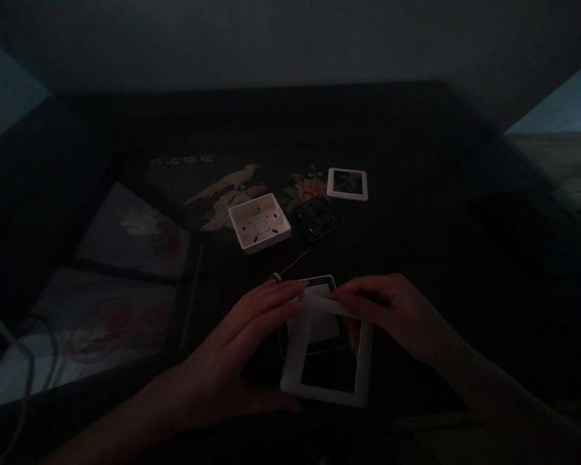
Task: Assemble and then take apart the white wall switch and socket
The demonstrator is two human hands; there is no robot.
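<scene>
Both of my hands grip a white square frame [326,394], tilted above the dark table, with a large opening in its middle. My left hand [242,342] has its fingers on the frame's upper left corner and its thumb near the lower left. My right hand [397,310] closes on the upper right edge, fingertips bent inward. Behind the frame, partly covered, is a switch-like panel [324,323] with a pale centre and dark border; whether the two touch I cannot tell. A thin screwdriver [290,265] lies just beyond my left fingers, its handle mostly hidden.
Farther back lie an open white wall box [260,225], a black square module [315,218] and another white frame [347,196]. The dark tabletop [416,226] has a printed bird and flowers. A pale cable [29,368] curves at the lower left. The light is dim.
</scene>
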